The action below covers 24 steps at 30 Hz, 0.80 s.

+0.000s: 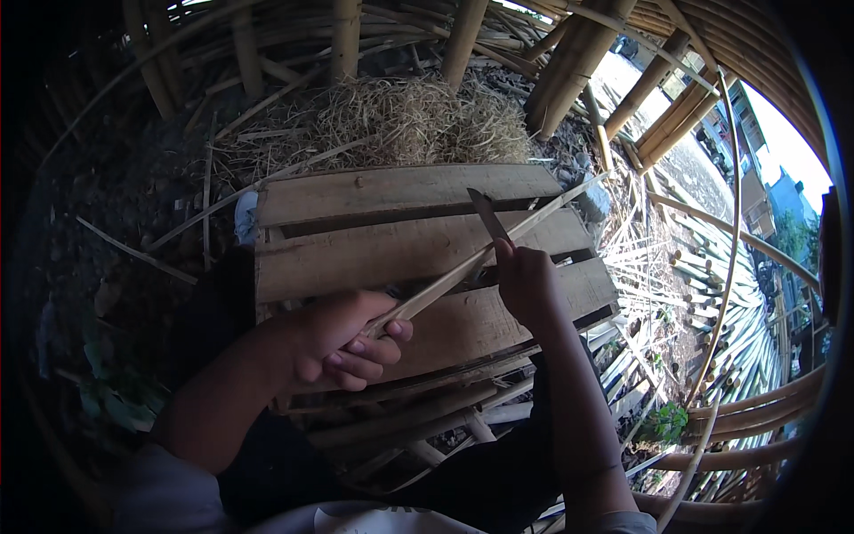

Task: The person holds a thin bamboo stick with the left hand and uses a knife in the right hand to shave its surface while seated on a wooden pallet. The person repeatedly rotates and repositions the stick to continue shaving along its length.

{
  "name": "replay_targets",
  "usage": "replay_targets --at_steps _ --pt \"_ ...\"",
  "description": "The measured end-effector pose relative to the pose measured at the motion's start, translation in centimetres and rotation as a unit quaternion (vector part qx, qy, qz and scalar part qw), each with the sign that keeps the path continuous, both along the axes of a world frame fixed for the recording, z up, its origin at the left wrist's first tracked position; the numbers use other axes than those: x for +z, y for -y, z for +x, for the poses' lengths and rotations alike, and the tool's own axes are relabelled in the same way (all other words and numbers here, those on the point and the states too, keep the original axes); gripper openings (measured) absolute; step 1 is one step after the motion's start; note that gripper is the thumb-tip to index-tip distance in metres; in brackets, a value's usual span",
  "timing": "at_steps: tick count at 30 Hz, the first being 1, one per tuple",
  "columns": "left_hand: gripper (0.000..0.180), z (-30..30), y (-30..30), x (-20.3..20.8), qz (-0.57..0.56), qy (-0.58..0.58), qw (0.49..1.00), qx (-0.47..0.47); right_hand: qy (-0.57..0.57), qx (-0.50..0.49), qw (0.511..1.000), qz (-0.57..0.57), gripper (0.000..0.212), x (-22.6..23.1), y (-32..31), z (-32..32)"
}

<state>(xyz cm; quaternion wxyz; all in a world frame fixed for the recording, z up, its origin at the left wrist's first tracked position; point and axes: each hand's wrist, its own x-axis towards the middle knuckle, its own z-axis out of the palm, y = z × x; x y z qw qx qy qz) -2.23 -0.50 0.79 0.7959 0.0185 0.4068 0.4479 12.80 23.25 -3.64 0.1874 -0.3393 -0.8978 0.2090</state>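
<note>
My left hand is closed round the near end of a long, pale bamboo strip. From there the strip slants up to the right, across a low slatted wooden bench. In my right hand is a knife, its handle hidden by the fingers. The dark blade points away from me, up and slightly left, and lies close beside the strip. Whether the blade touches the strip I cannot tell.
Beyond the bench lies a heap of curly shavings, with upright bamboo posts behind it. Many cut bamboo poles lie in bright light at the right. Bent bamboo rails and a small green plant are at the lower right.
</note>
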Motion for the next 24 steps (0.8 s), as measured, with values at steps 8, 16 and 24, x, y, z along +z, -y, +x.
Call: replay_targets --at_steps 8,16,24 --pt "0.036 0.3 -1.1 -0.6 0.033 -0.111 0.993 0.018 -0.059 0.096 0.989 -0.096 0.050 1.4 5.3 -0.8" --pt "0.046 0.4 -1.3 0.7 0.075 -0.474 0.874 -0.075 -0.093 0.021 0.947 -0.308 0.060 0.3 3.6 -1.5" --pt "0.046 -12.3 2.8 3.2 -0.167 -0.730 0.659 -0.069 -0.104 0.018 0.945 -0.309 0.055 0.1 3.4 -1.6"
